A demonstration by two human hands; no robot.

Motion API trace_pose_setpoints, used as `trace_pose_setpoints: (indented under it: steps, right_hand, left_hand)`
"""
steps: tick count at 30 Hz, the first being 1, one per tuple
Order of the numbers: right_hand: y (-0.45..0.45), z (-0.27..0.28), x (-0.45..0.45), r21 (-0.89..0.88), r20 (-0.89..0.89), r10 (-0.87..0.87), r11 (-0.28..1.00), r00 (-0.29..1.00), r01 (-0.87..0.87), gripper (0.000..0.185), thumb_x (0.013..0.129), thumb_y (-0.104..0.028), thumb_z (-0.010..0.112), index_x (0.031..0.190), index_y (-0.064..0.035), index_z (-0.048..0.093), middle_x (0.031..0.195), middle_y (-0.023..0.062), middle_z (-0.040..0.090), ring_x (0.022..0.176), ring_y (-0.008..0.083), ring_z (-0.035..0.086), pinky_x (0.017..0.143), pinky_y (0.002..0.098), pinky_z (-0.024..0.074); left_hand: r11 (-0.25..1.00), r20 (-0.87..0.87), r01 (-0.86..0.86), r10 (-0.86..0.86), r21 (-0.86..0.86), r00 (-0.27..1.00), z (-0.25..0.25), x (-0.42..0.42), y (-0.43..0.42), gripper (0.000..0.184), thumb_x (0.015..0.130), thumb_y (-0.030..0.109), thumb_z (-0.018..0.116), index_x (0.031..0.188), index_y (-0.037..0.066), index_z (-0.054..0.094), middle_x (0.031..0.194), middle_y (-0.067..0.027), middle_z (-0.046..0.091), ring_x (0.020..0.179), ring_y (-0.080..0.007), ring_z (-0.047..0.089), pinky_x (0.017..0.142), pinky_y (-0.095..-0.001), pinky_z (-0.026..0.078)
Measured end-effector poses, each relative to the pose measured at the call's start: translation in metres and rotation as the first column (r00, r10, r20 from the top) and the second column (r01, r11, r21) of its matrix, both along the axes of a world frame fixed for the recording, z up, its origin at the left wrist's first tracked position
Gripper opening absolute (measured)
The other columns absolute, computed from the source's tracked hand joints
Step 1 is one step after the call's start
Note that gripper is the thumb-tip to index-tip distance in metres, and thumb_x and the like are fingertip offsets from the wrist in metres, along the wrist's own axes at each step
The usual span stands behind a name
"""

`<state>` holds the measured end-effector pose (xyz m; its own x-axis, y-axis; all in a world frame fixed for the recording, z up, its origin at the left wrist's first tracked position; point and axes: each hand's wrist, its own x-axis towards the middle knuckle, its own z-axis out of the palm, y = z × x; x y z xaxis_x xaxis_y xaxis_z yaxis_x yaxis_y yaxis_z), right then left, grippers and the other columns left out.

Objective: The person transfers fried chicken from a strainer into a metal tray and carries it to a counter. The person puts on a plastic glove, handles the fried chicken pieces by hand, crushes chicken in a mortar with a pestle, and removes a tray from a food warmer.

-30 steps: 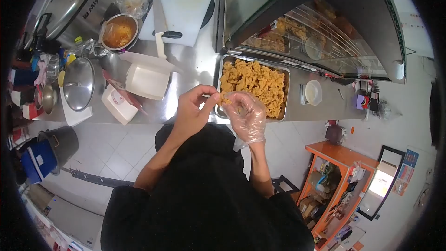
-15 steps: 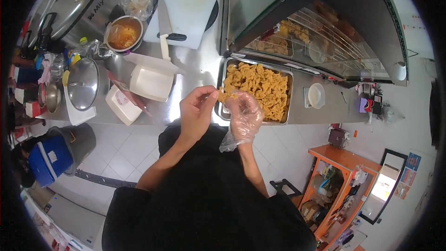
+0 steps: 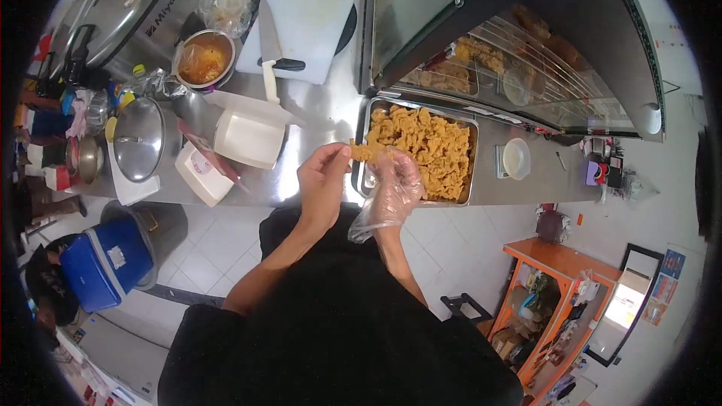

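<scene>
In the head view, both forearms reach forward from the person's black shirt and the wrists bend inward, so the two hands meet over the front of the tabletop. The bare left hand (image 3: 322,188) pinches one end of a small, ragged golden-brown fried piece (image 3: 364,152) between thumb and index finger. The right hand (image 3: 398,188), in a loose clear plastic glove, has its fingers curled on the other end, so the piece bridges the narrow gap between the two grips.

The front edge of the shiny stainless-steel tabletop (image 3: 322,114) runs beneath the hands, close to the shirt. Bare steel opens left of the left grip and ahead of it. A rectangular metal tray (image 3: 474,165) lies under and beyond the right grip, its near side by the tabletop edge, heaped with golden-brown fried pieces (image 3: 421,146).

Directly behind the tray from the grips, a dark-framed glass display cabinet (image 3: 429,19) limits forward reach. Left of the left grip sits an open white paper box (image 3: 250,137). Ahead and to the left, a pale-handled knife (image 3: 268,34) rests on a white rectangular cutting board (image 3: 317,15). Right of the right grip, past the tray, stands a round white bowl (image 3: 517,159).
</scene>
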<state>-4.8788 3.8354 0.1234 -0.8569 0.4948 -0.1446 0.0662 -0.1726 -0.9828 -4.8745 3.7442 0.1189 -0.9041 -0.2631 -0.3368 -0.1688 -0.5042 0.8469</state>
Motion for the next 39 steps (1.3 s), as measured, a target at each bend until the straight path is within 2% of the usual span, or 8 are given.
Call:
trace_pose_setpoints:
  steps: [2,17,20,24,27,32,35,39]
  right_hand:
    - [-0.002,-0.002,-0.002,-0.152,-0.016,-0.094,0.984,0.995,0.09,0.01,0.086,-0.002,0.068,0.095,0.0017,0.064,0.083,0.0066,0.064,0.071,0.0122,0.061,0.066,0.0249,0.0539]
    - [0.002,-0.068,-0.035,-0.23,0.241,-0.207,0.937,0.948,0.263,0.012,0.082,-0.001,0.069,0.093,-0.0023,0.064,0.084,0.0037,0.063,0.075,0.0145,0.061,0.068,0.0246,0.0525]
    - [0.018,-0.101,-0.039,-0.313,0.096,-0.263,0.908,0.96,0.28,0.011,0.082,0.0,0.069,0.09,-0.0044,0.064,0.085,0.0033,0.062,0.075,0.0145,0.061,0.069,0.025,0.0528]
    - [0.039,-0.141,-0.044,-0.296,0.169,-0.155,0.934,0.973,0.2,0.012,0.083,0.0,0.068,0.091,-0.0058,0.062,0.087,0.0032,0.061,0.074,0.0147,0.061,0.072,0.0253,0.054]
    - [0.041,-0.144,-0.044,-0.542,0.188,0.006,0.835,0.982,0.098,0.011,0.085,-0.001,0.066,0.094,-0.0052,0.06,0.09,0.0032,0.06,0.08,0.015,0.061,0.074,0.0247,0.0539]
    - [0.044,-0.114,-0.042,-0.732,0.202,0.252,0.681,0.947,-0.025,0.023,0.091,-0.002,0.059,0.113,0.003,0.052,0.113,0.0124,0.054,0.107,0.0226,0.056,0.091,0.0268,0.0519]
    - [0.048,-0.098,-0.037,-0.768,0.094,0.339,0.623,0.936,-0.149,0.027,0.093,-0.003,0.055,0.119,0.0033,0.051,0.108,0.0123,0.057,0.102,0.0238,0.059,0.088,0.0287,0.0532]
    - [0.042,-0.076,-0.033,-0.701,0.194,0.318,0.706,0.928,-0.095,0.027,0.094,-0.005,0.054,0.12,0.0039,0.053,0.102,0.0112,0.06,0.094,0.0218,0.062,0.085,0.0294,0.0536]
  left_hand:
    - [0.999,0.02,-0.025,0.024,0.039,1.0,-0.004,-0.001,0.005,0.016,0.092,0.01,0.063,0.102,-0.003,0.063,0.091,-0.0035,0.064,0.077,-0.0078,0.057,0.068,-0.0217,0.047]
    - [0.986,0.366,-0.155,0.12,0.067,0.923,-0.073,-0.028,0.02,0.022,0.091,0.015,0.065,0.104,-0.002,0.063,0.094,-0.0055,0.064,0.08,-0.0103,0.058,0.066,-0.0242,0.047]
    - [0.984,0.413,-0.169,0.134,0.049,0.901,-0.102,-0.029,0.02,0.022,0.089,0.014,0.065,0.104,-0.002,0.063,0.095,-0.0062,0.064,0.078,-0.0111,0.058,0.064,-0.025,0.047]
    - [0.976,0.463,-0.187,0.216,-0.108,0.86,-0.134,-0.039,0.007,0.025,0.085,0.011,0.064,0.105,-0.005,0.065,0.095,-0.0077,0.066,0.073,-0.0142,0.06,0.063,-0.0279,0.049]
    - [0.921,0.375,-0.1,0.25,-0.376,0.893,-0.167,-0.048,-0.009,0.026,0.084,0.01,0.065,0.103,-0.006,0.068,0.091,-0.0109,0.07,0.073,-0.0164,0.063,0.069,-0.0282,0.051]
    - [0.599,0.443,0.322,0.061,-0.733,0.894,-0.224,-0.034,-0.044,0.029,0.08,0.023,0.071,0.101,0.004,0.071,0.091,-0.0128,0.072,0.082,-0.0258,0.069,0.077,-0.036,0.052]
    - [0.616,0.257,0.169,0.056,-0.769,0.965,-0.191,-0.027,-0.034,0.026,0.081,0.018,0.07,0.104,0.005,0.07,0.091,-0.0122,0.071,0.081,-0.028,0.068,0.078,-0.0367,0.052]
    - [0.747,0.003,0.095,-0.125,-0.659,0.992,-0.056,-0.034,-0.012,0.025,0.082,0.012,0.068,0.106,0.005,0.069,0.092,-0.0116,0.071,0.079,-0.0308,0.067,0.077,-0.0366,0.053]
